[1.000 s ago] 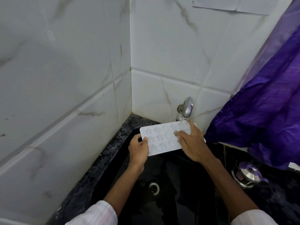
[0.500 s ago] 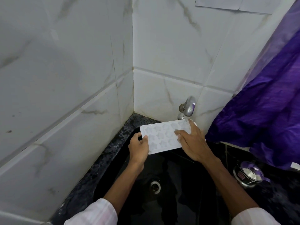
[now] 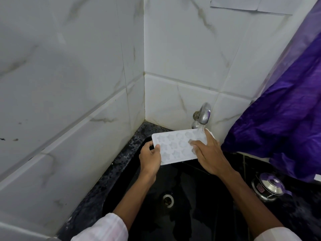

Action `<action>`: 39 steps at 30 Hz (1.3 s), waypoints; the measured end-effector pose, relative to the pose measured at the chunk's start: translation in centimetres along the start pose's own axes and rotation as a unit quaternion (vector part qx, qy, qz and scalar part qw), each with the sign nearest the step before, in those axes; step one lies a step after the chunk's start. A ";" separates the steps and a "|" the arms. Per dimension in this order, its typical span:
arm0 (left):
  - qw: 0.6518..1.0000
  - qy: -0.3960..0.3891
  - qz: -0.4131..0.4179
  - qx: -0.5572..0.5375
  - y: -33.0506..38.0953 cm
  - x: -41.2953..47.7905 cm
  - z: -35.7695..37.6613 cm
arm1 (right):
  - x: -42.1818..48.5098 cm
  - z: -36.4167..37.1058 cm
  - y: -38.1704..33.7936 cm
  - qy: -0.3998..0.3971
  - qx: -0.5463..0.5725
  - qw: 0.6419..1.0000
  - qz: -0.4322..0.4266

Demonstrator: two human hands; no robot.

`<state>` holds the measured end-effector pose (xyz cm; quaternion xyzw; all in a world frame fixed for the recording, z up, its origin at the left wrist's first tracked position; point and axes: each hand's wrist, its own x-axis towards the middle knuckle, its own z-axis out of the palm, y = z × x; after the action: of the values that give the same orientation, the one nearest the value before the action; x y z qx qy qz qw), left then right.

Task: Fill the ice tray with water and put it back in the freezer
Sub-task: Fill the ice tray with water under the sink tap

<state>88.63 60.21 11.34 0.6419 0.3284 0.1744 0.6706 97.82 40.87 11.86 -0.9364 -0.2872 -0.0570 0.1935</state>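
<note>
nearest to me i count two white sleeves [image 3: 104, 228], one at each bottom corner, and two bare forearms reaching forward over one black sink [image 3: 191, 214] with a single round drain [image 3: 168, 199] in its floor. my left hand [image 3: 150, 160] is clamped on the near left corner of the one white ice tray [image 3: 175, 148], thumb on top and fingers curled under the edge. my right hand [image 3: 211, 157] lies over the tray's right end, fingers spread across the top; it steadies that end, but i cannot tell whether anything wraps underneath. the tray is held above the sink, roughly level, with star-shaped cavities in three rows; my right hand hides the last ones, so i can't give a full count. one stream of water falls from the one metal tap [image 3: 204, 115] onto the tray's far right corner, just beside my right fingers. to the right, on the dark speckled counter [image 3: 304, 214], stands one small steel pot [image 3: 268, 187] with a purple-handled lid. one purple cloth [image 3: 281, 133] hangs above it, covering the right wall. behind all this, two white marble-tiled walls [image 3: 69, 84] meet in a corner.
</note>
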 end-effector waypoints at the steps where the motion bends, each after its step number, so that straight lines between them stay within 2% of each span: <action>1: 1.000 0.000 0.002 0.000 0.0 0.0 0.0 | 0.0 0.0 -0.1 0.000 0.006 1.000 -0.001; 8: 1.000 0.002 -0.001 -0.016 -0.2 -0.4 0.0 | -0.3 0.2 -0.1 0.012 -0.005 1.000 -0.019; 11: 1.000 0.007 -0.001 -0.020 -0.1 -0.3 0.0 | -0.1 0.0 -0.1 0.012 0.014 1.000 -0.002; 16: 1.000 0.012 0.004 -0.024 0.5 0.4 0.1 | -0.3 -0.4 -0.2 0.094 0.062 0.994 0.006; 19: 0.999 0.014 0.003 -0.034 0.9 0.8 0.3 | -0.4 -0.3 0.4 0.117 0.062 0.991 0.010; 28: 0.999 0.022 0.006 -0.039 1.2 1.7 0.8 | -0.7 -0.2 0.1 0.081 0.032 0.996 -0.026; 39: 0.999 0.032 -0.005 -0.029 0.9 1.8 0.7 | -0.3 -0.7 0.1 0.037 -0.019 0.999 -0.002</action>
<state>90.58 61.02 11.83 0.6148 0.3481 0.2009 0.6786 97.58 40.35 12.44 -0.9367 -0.2800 -0.0976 0.1861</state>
